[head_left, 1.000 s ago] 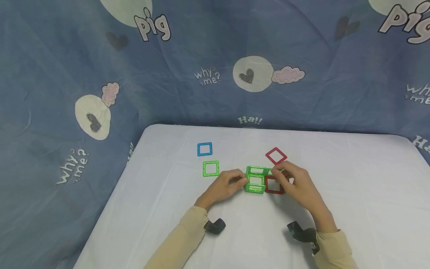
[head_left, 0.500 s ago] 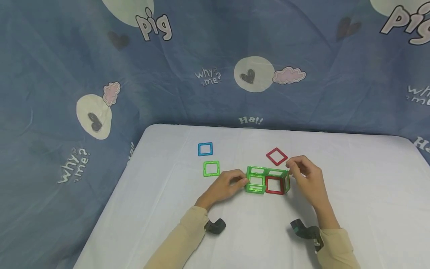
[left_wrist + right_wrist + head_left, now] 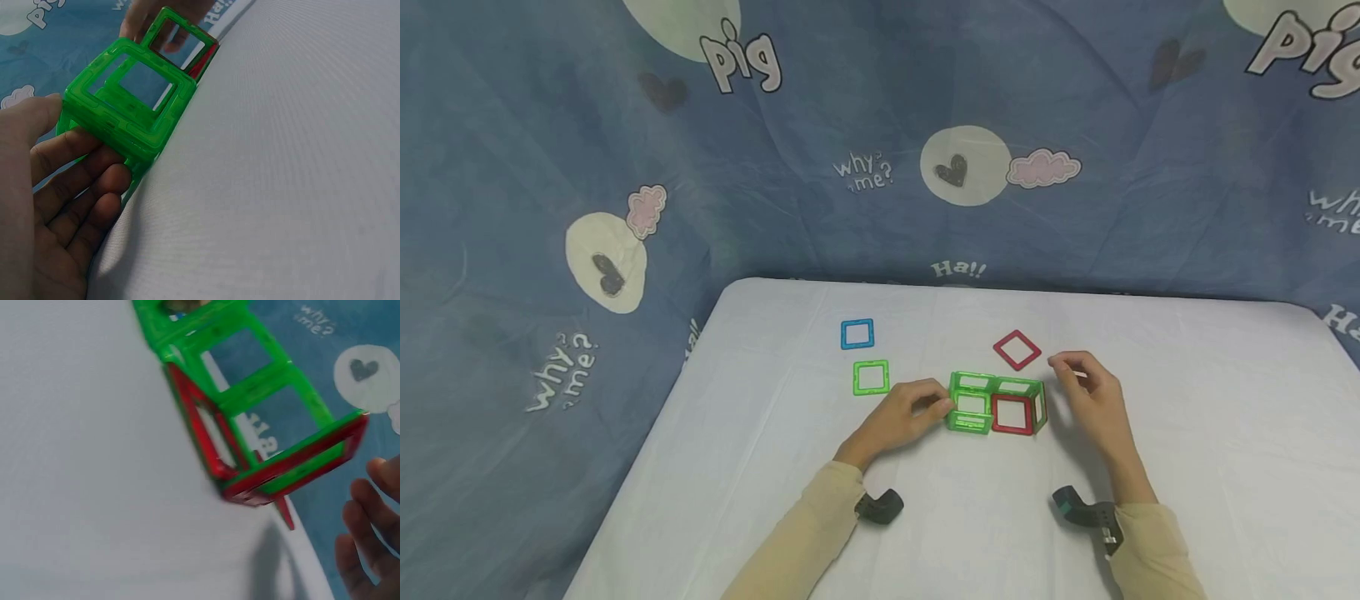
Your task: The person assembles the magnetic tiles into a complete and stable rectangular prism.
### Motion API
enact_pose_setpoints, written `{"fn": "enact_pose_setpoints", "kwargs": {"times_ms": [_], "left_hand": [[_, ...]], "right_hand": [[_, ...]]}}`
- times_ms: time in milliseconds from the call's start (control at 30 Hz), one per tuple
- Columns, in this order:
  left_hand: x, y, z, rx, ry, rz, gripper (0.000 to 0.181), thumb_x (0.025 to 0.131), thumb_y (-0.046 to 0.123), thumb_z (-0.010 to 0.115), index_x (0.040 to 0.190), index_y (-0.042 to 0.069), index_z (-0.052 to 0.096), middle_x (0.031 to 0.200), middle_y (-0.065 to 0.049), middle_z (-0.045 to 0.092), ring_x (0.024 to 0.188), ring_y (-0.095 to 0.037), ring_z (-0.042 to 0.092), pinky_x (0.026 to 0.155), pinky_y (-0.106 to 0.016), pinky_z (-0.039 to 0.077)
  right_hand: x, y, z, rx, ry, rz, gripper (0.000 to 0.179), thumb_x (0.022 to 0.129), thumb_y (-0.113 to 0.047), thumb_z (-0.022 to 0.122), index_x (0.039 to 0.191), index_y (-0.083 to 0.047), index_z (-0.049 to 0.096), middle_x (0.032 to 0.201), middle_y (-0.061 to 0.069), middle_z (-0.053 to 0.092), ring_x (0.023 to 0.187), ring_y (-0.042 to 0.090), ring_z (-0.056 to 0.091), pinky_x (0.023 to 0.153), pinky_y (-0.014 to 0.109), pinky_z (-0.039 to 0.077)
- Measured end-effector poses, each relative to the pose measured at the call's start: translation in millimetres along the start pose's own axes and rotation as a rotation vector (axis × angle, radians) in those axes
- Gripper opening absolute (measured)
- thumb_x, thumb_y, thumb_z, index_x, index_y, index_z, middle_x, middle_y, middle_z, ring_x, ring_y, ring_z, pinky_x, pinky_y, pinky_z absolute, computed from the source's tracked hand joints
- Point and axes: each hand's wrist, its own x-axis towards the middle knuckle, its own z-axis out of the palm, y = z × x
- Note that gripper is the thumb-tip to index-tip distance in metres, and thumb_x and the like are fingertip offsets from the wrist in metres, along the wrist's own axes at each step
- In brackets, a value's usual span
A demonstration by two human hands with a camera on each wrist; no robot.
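A low structure of magnetic building tiles [image 3: 112, 125] stands on the table, its left part a green box. Joined on the right are a flat red square tile [image 3: 1012, 432], a green tile upright behind it and another upright tile [image 3: 1041, 408] at the right end, which shows red edges in the right wrist view. My left hand [image 3: 908, 411] pinches the green box at its left side, thumb [image 3: 47, 112] on the edge and fingers against the wall. My right hand [image 3: 1092, 396], fingers loosely bent and holding nothing, hovers just right of the structure.
Behind the structure lies a loose red square tile [image 3: 1001, 356], turned like a diamond. To the left are a loose green tile [image 3: 871, 392] and a blue tile [image 3: 857, 346]. A white cloth [image 3: 1225, 433] covers the table, with a blue printed curtain [image 3: 850, 100] behind.
My right hand has let go of the upright tile at the right end and moved right, away from the structure. The left hand has stayed in place.
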Motion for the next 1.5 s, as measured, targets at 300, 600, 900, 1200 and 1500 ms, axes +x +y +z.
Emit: {"fn": "enact_pose_setpoints", "kwargs": {"times_ms": [300,600,900,1200,1500], "left_hand": [[0.7,-13.7,4.5,0.003,0.005,0.008,0.02,0.088,0.043,0.046,0.091,0.029,0.059,0.087,0.017,0.059,0.084,0.002,0.054,0.085,-0.019,0.044],[1.6,-17.1,5.2,0.008,0.014,0.042,0.02,0.089,0.043,0.045,0.094,0.03,0.06,0.089,0.018,0.059,0.086,0.003,0.054,0.085,-0.018,0.044],[0.9,-9.6,2.0,-0.008,-0.005,0.051,0.025,0.093,0.032,0.042,0.093,0.022,0.064,0.093,0.011,0.062,0.092,0.0,0.056,0.089,-0.021,0.043],[-1.5,11.4,-5.2,0.013,-0.023,0.026,0.018,0.09,0.026,0.05,0.097,0.016,0.063,0.093,0.004,0.063,0.09,-0.003,0.055,0.088,-0.022,0.043],[0.9,-14.4,5.0,0.031,-0.014,0.012,0.024,0.089,0.044,0.045,0.097,0.029,0.06,0.094,0.016,0.06,0.092,0.002,0.054,0.088,-0.02,0.043]], "right_hand": [[-4.5,12,6,-0.187,-0.181,-0.034,0.026,0.091,-0.013,0.046,0.115,-0.015,0.053,0.122,0.003,0.05,0.119,0.024,0.041,0.098,0.047,0.033],[-5.7,20,10,-0.275,-0.329,-0.116,0.045,0.089,-0.004,0.045,0.131,-0.018,0.042,0.14,0.006,0.036,0.133,0.031,0.02,0.097,0.059,0.018],[-6.1,21,13,-0.319,-0.278,-0.159,0.041,0.086,-0.004,0.051,0.125,-0.015,0.048,0.133,0.008,0.042,0.127,0.032,0.025,0.099,0.055,0.02],[-7.8,28,14,-0.355,-0.126,-0.18,0.033,0.08,-0.004,0.059,0.112,-0.006,0.058,0.121,0.016,0.043,0.113,0.034,0.03,0.09,0.051,0.025],[-7.7,26,14,-0.345,-0.068,-0.142,0.026,0.079,-0.007,0.062,0.105,-0.005,0.061,0.114,0.015,0.045,0.105,0.032,0.034,0.084,0.047,0.026]]}}
